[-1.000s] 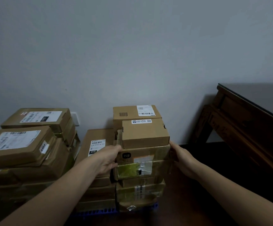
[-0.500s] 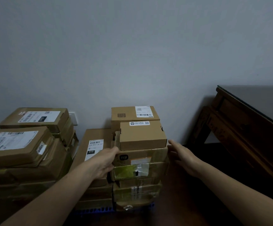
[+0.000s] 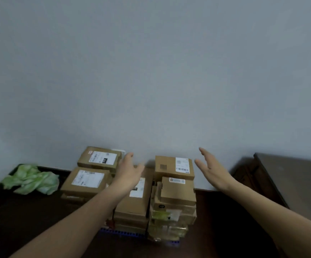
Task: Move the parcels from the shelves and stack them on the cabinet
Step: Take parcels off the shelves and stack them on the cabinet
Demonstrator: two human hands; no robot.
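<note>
Lifting clear: left hand and right hand, which squeezed the stack a moment ago, now hover above it, fingers spread, holding nothing. It stands on the cabinet, apparently settled.

Plain grey wall fills upper view; dark wooden table at right; dim light.

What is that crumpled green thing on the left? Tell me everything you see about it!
The green thing is a pale green, crumpled heap, soft-looking like thin plastic or paper; blur hides which. It lies on the dark surface close to the wall, left of the parcel stacks. Whether it touches the nearest box is unclear.
</note>
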